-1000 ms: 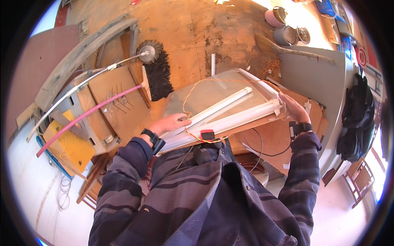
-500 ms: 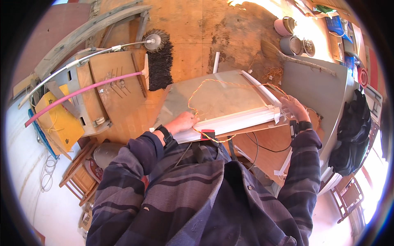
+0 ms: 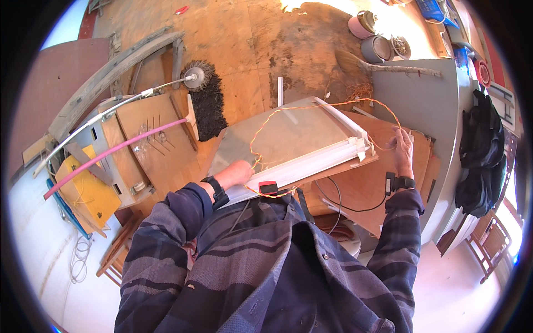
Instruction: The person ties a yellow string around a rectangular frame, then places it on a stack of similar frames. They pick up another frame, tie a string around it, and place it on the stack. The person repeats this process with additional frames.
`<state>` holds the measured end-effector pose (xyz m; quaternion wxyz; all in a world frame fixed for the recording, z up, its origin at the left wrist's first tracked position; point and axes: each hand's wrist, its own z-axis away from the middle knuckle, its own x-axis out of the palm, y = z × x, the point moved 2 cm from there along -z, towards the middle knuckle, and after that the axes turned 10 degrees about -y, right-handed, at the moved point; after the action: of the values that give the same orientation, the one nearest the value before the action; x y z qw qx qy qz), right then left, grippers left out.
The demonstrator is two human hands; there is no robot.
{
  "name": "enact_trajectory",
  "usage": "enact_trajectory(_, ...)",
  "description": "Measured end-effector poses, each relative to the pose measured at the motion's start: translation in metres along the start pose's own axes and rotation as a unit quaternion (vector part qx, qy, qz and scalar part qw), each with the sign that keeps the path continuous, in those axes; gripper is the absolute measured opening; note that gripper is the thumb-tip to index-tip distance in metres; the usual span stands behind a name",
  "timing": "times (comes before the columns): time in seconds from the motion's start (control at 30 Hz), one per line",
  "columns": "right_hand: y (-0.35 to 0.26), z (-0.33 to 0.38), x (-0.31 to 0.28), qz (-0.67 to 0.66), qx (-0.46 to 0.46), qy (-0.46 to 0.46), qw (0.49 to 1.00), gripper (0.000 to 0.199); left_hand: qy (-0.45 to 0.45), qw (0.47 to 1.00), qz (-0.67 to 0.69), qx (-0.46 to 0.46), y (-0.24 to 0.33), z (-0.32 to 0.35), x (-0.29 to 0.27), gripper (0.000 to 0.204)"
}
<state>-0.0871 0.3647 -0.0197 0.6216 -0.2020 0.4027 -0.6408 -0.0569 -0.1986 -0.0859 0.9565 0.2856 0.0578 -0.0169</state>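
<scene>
A twisted orange-and-yellow electrical wire [image 3: 332,105] arcs loosely over a grey board [image 3: 283,136]. My left hand [image 3: 237,173] is closed by the board's near left edge, pinching the wire where a small tangle of it shows. Another length of the wire droops from there past a red and black object [image 3: 267,187] at my waist. Off the board's right side, my right hand [image 3: 403,149] pinches the wire's far run; its fingertips are partly hidden. White plastic strips [image 3: 311,165] lie bundled along the board's near edge, taped at the right end.
Brown boards [image 3: 355,194] lie beneath at right, beside a grey cabinet [image 3: 413,105]. A pink-handled brush [image 3: 119,141] and a round brush on a long pole [image 3: 195,76] slant across the left. Cans [image 3: 376,50] and a straw broom [image 3: 351,61] lie at far right.
My right hand has moved right, away from the taped end of the strips, drawing the wire into a wider arc. My left hand stays by the near left edge. The view has shifted slightly.
</scene>
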Motion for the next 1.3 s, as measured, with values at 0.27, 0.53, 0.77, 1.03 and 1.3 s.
enact_trajectory(0.27,0.068,-0.016,0.004,-0.062,0.061,-0.018,0.996,0.038,-0.051,0.999,0.005,-0.011,-0.016,-0.002,-0.009,0.045)
enact_trajectory(0.53,0.189,-0.049,0.033,-0.195,0.069,-0.017,0.978,0.040,-0.056,0.977,0.194,-0.073,-0.017,0.015,-0.051,0.043)
enact_trajectory(0.77,0.296,-0.129,0.101,-0.267,0.088,0.019,0.959,0.040,-0.071,0.961,0.230,-0.140,0.001,0.016,-0.074,0.041)
enact_trajectory(1.03,0.350,-0.208,0.178,-0.070,0.054,0.095,0.992,0.039,-0.058,0.954,0.199,-0.218,0.004,0.017,-0.078,0.042)
enact_trajectory(1.3,0.365,-0.202,0.193,-0.050,0.092,0.094,0.990,0.038,-0.072,0.953,0.201,-0.215,0.010,0.011,-0.094,0.039)
